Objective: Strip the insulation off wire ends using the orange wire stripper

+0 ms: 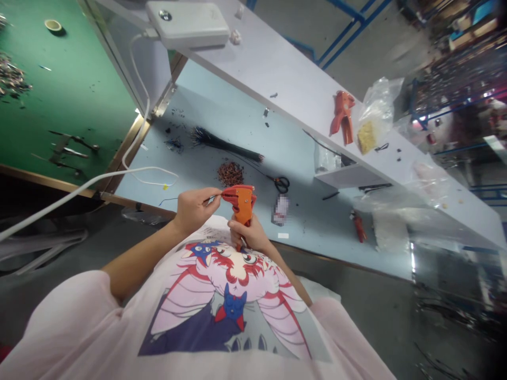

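My right hand [251, 232] is wrapped round the handles of an orange wire stripper [243, 203], held upright in front of my chest. To its left, my left hand [198, 208] pinches a thin dark wire [168, 199], whose tail sticks out on the far side of the fingers. Those fingertips meet the stripper's jaws; the wire's tip there is too small to make out. Behind the tool lies a pile of small copper-brown bits [231, 174]. A bundle of dark wires [225, 143] rests farther back on the pale blue table [317, 211].
Black-handled scissors [281, 183] lie right of the pile. On the white shelf [293, 74] are a white power bank [188, 24], a second orange stripper [343, 117] and a plastic bag [380, 108]. A white cable [99, 179] crosses at left. A red-handled tool [359, 227] lies at right.
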Motion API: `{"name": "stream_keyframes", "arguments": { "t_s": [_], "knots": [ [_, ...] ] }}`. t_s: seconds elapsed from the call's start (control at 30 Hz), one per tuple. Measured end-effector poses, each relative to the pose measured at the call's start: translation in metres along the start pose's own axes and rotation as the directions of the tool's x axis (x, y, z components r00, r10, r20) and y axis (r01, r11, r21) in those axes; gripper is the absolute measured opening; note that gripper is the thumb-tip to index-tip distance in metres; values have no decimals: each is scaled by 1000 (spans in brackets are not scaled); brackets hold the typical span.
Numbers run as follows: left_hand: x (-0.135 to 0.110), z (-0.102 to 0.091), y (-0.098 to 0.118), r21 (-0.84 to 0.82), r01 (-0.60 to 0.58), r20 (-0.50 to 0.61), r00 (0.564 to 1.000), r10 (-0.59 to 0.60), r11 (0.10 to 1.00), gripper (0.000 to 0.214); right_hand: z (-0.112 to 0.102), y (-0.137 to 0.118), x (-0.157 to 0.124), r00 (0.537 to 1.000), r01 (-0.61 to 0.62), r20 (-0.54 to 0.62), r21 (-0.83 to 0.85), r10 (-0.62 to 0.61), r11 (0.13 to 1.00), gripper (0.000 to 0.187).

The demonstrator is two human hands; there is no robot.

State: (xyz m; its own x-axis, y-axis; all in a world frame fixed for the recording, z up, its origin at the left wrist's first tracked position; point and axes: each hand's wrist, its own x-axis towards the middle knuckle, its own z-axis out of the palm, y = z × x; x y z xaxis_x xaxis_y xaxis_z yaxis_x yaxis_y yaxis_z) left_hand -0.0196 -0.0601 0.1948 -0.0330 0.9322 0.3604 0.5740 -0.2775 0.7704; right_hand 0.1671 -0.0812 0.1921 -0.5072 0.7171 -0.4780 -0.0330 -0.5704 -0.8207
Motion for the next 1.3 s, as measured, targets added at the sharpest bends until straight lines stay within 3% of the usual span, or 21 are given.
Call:
{"name": "stream_keyframes", "arguments": {
  "t_s": [0.27, 1.3],
  "knots": [
    [1, -1, -4, -53, 51, -42, 998, -54, 997, 13, -12, -10, -12, 999, -31, 43, 163, 25, 986, 30],
    [1, 4, 1, -101, 16, 14, 1000, -14, 995, 14, -12, -12, -13, 998, -20, 57, 72, 16, 997, 31]
  ]
}}
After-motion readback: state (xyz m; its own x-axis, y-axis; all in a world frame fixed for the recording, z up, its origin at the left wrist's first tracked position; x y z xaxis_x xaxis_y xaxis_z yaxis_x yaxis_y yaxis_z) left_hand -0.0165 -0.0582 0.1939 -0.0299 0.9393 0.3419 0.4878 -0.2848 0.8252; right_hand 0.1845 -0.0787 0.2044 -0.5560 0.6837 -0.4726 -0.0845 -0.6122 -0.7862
